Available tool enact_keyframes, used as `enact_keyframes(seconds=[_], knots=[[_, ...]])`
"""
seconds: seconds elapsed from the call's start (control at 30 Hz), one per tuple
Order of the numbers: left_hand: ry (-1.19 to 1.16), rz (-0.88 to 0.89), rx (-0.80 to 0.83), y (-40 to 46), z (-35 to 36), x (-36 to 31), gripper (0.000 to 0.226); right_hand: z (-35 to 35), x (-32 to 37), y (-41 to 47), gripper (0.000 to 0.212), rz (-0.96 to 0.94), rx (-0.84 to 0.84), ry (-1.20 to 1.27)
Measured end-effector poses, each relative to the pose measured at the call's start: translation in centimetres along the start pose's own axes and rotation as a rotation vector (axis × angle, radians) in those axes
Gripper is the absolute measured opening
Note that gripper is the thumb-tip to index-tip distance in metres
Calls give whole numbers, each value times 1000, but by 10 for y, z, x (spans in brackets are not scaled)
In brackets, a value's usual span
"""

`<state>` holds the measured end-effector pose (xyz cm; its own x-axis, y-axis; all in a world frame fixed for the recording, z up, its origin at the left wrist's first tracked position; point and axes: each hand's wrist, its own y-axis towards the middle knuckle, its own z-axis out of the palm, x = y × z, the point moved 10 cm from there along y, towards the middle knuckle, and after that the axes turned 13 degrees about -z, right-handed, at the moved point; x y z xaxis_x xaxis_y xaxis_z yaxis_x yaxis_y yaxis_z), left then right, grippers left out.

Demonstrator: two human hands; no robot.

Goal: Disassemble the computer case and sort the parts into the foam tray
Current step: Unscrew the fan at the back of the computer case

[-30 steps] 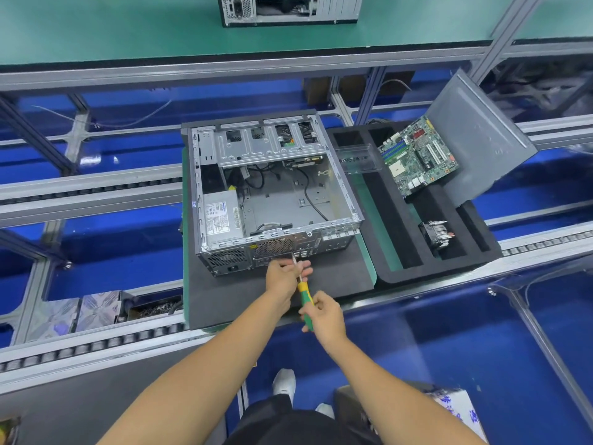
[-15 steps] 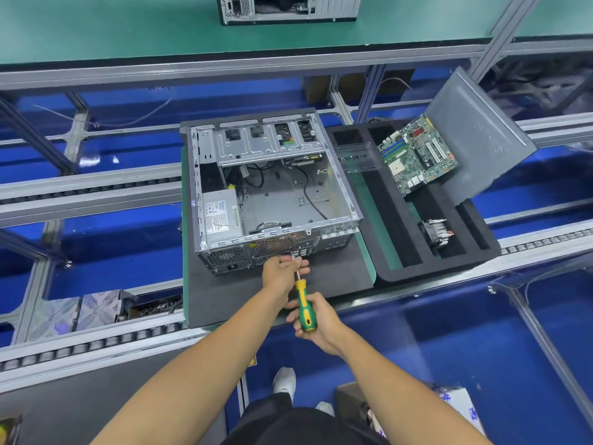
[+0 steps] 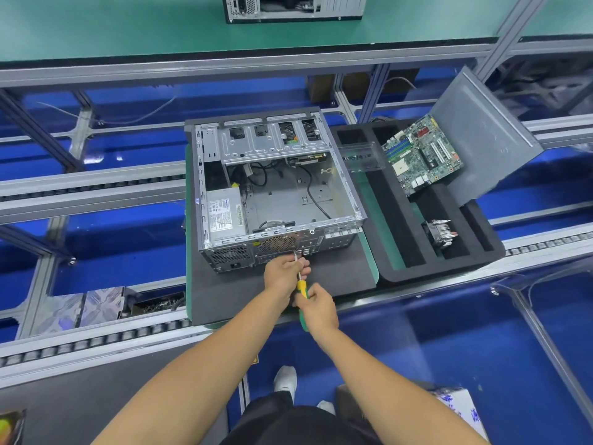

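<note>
The open grey computer case (image 3: 276, 194) lies on a dark mat (image 3: 337, 271), its rear panel facing me, with the power supply (image 3: 224, 216) and loose cables inside. My right hand (image 3: 317, 308) grips the yellow-green handle of a screwdriver (image 3: 301, 289). Its tip meets the case's rear panel beside the fan grille. My left hand (image 3: 284, 273) pinches the metal shaft close to the tip. To the right sits the black foam tray (image 3: 394, 239), holding a green motherboard (image 3: 422, 154) and a heatsink (image 3: 441, 232).
A grey side panel (image 3: 484, 139) leans on the tray's far right. A clear plastic piece (image 3: 361, 155) sits at the tray's top left. Roller conveyor rails (image 3: 96, 345) run across in front. Another case (image 3: 295, 8) stands on the green bench behind. Boxes (image 3: 80, 308) lie lower left.
My right hand turned on the screwdriver handle and shifted slightly; the left hand stayed pinching the shaft at the case's rear panel. The case has not moved.
</note>
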<state>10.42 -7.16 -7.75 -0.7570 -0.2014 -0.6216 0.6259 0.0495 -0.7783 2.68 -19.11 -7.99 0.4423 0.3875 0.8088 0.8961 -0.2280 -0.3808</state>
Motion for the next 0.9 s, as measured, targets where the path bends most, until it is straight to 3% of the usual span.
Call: enact_keyframes(seconds=[0.07,0.13,0.3,0.43,0.53,0.7,0.8,0.9], knots=[[15,1,27,1,2,0,15,16,-3,-2,18,71,96,291],[6,-8,55,0,4,0,15,31,-11,-10,23,228,177,500],[-46,-35,91,0,7,-3,5,47,-22,-17,42,308,314,739],[-81,-50,121,-1,10,-3,7,36,-20,-6,28,237,262,606],[-123,-43,143,-2,11,-2,14,22,-10,1,11,82,155,482],[-62,-19,58,-6,1,1,24,-8,1,2,32,-20,-96,-15],[25,12,-8,-6,-6,-1,38,-3,2,-1,32,-6,-72,-21],[1,8,-26,-3,-9,-2,48,6,-2,0,24,15,-1,120]])
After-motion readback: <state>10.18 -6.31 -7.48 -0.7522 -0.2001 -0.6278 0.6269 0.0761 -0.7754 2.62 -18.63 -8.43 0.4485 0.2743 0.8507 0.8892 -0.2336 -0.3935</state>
